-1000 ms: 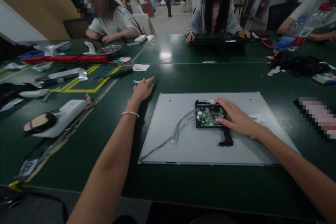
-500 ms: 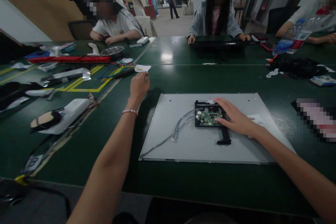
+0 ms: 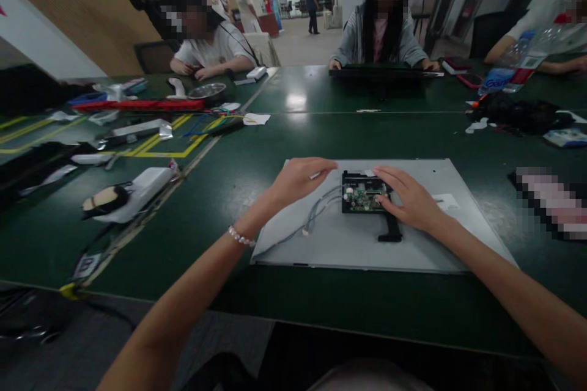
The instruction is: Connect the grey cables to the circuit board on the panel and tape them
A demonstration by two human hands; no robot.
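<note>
A grey metal panel lies flat on the green table in front of me. On it sits a small green circuit board in a black frame, with grey cables trailing left and a black flat cable running toward me. My right hand rests flat on the board's right side, fingers stretched out. My left hand hovers over the panel's upper left part, just left of the board. Its fingers are pinched on a small pale piece that I cannot make out.
To the left lie a white device, silver strips, coloured wires, a red bar and a metal bowl. A black bundle and a water bottle are at the right. Other people sit across the table, one at a black panel.
My left hand reached out to the table beyond the panel, closed on a small pale piece there, and has come back over the panel beside the board. The right hand stayed on the board.
</note>
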